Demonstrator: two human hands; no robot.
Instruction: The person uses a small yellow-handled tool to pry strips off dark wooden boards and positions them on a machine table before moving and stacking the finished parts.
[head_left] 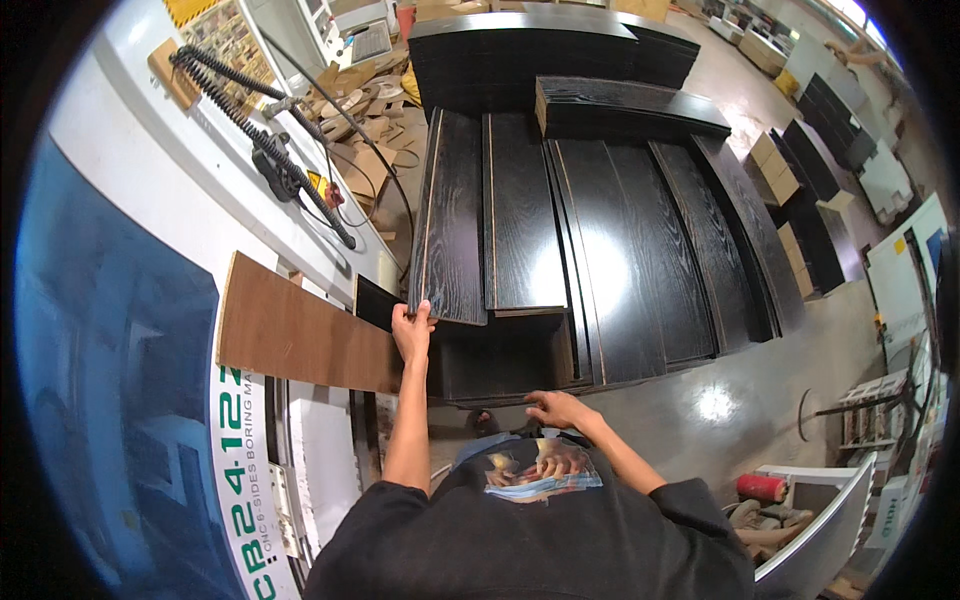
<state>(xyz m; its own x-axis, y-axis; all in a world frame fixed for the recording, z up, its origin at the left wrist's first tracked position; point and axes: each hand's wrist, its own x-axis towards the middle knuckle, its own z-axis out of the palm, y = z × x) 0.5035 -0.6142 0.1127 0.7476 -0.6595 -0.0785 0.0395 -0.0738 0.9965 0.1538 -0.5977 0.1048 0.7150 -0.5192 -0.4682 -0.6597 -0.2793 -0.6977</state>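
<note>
My left hand (413,330) is closed on the near left corner of a long black wood-grain board (452,230), its thumb on top. That board lies lengthwise away from me at the left end of a stack. Close on its right is another black panel (525,220), and further right lie several more glossy black panels (625,270). My right hand (560,408) hangs in front of my shirt, apart from the panels. It looks empty, its fingers loosely bent and apart. The underside of the gripped board is hidden.
A brown board (305,325) lies on the white and blue machine (120,300) at my left. A coiled black cable (245,110) hangs there. More black panels (520,65) are stacked at the back. Scrap cardboard (365,110) covers the far-left floor; a cart (820,520) stands at right.
</note>
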